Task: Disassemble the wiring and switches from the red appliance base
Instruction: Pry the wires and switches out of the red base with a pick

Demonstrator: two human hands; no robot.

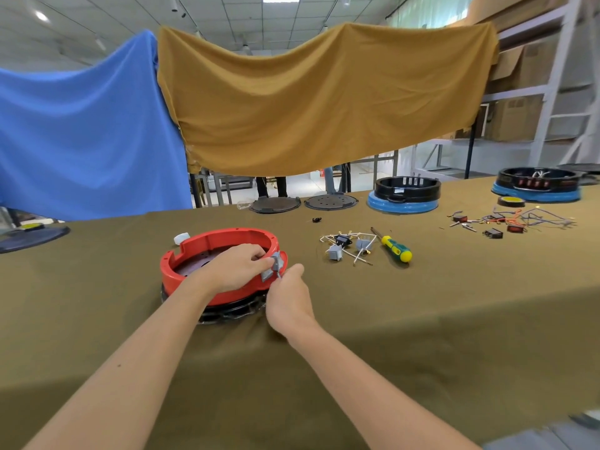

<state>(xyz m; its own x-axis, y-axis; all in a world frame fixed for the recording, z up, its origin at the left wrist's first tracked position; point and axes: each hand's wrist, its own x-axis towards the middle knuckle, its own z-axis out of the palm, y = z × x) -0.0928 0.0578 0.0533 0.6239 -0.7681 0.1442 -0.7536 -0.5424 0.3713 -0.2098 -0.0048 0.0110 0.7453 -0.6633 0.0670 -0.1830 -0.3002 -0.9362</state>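
The red appliance base [207, 246] is a round ring on a black bottom, standing on the olive-covered table. My left hand [238, 266] reaches across its rim and pinches a small grey switch [273, 266] at the ring's right edge. My right hand [289, 298] is just outside the ring and pinches a thin metal terminal under that switch. To the right lies a pile of removed parts [349, 246]: grey switches, a black socket and white wires.
A yellow-green screwdriver [394, 246] lies beside the removed parts. Two dark round plates [276, 204] and two black-and-blue bases [404, 193] stand at the back. Loose red switches and coloured wires [513, 220] are scattered far right. A white cap [181, 238] sits behind the red base.
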